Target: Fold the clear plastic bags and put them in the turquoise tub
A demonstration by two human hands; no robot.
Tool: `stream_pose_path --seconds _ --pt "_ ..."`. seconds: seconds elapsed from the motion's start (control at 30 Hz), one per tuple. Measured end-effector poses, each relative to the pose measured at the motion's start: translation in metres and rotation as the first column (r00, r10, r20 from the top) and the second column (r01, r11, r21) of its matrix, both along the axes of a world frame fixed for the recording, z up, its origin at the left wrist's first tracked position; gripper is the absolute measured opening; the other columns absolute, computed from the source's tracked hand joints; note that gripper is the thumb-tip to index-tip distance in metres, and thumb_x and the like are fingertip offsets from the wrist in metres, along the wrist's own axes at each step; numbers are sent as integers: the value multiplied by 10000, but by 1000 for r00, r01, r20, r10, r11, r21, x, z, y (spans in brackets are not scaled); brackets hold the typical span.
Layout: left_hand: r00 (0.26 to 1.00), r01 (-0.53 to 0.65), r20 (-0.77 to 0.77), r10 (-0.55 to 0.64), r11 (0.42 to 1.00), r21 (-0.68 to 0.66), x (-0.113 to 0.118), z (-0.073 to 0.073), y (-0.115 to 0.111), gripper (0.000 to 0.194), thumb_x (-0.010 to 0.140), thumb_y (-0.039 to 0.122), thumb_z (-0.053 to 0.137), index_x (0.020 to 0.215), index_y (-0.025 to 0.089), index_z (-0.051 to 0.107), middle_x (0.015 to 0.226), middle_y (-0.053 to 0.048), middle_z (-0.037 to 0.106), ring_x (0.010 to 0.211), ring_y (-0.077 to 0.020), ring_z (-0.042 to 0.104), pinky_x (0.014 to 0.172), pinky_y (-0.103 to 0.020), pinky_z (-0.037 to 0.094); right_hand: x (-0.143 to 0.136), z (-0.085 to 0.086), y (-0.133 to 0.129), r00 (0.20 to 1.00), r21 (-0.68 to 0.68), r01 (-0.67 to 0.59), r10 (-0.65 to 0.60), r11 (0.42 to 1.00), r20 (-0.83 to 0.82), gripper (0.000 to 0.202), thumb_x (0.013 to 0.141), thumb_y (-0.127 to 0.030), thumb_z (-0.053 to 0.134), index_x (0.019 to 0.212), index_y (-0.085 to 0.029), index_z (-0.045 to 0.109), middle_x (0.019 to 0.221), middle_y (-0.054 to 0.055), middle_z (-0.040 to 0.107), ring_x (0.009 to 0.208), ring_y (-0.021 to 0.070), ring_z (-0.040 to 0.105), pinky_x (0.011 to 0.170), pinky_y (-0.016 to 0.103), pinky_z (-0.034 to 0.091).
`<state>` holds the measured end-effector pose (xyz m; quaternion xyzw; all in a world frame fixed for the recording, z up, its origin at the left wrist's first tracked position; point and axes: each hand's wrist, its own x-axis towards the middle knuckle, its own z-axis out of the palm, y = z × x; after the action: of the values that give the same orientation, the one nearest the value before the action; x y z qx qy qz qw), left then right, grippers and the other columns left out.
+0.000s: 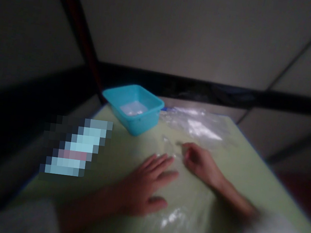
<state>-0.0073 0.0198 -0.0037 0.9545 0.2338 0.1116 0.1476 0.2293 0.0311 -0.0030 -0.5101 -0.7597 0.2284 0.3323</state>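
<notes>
A clear plastic sheet or bag (171,216) lies on the pale green tabletop, running from between my hands to the front edge of the view. My left hand (149,187) rests flat at its left side, fingers spread, holding nothing. My right hand (199,161) is closed near the far end of the plastic, thumb and index finger pinched together. Whatever lies in that pinch is too blurred to make out. Beyond my right hand, more clear plastic (199,125) is spread out, crinkled and shiny.
A turquoise basin (143,126) with something whitish inside stands at the back left of the green table (251,166). A pixelated, light blue flat object (84,145) is at the left edge. Behind the table rises a grey panelled wall (182,33).
</notes>
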Motion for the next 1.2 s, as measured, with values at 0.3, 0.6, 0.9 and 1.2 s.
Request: stream_pose_path --seconds 0.3,0.6,0.9,1.2 --pt "978 206 42 -205 978 -18 2 12 -1 487 819 311 595 1292 234 512 1487 -114 288 1368 -321 256 1100 -534 218 1 -4 1 993 -93 -102 97 990 -61 106 729 -175 582 652 -179 509 678 -3 526 630 136 493 602 268 419" --pt "960 278 -17 -279 960 -33 2 12 0 444 865 329 538 1290 204 515 1481 -115 302 1370 -315 253 1108 -504 223 -3 15 -7 895 -325 -295 141 899 -422 306 680 -162 660 855 -215 415 696 -48 548 612 113 531 556 235 424" --pt "954 297 -20 -298 954 -34 2 9 3 436 896 363 488 1303 208 498 1466 -93 345 1380 -274 243 1126 -467 196 26 28 1 910 -335 -252 105 908 -401 422 650 -121 650 975 -229 403 680 -64 505 618 114 513 570 242 413" --pt "942 334 -8 -334 942 -41 0 7 5 432 905 364 482 1321 249 478 1483 -49 318 1376 -282 250 1132 -472 184 56 33 3 997 -162 -76 70 984 -41 365 739 -215 556 1074 -219 413 742 -1 572 668 173 572 603 306 477"
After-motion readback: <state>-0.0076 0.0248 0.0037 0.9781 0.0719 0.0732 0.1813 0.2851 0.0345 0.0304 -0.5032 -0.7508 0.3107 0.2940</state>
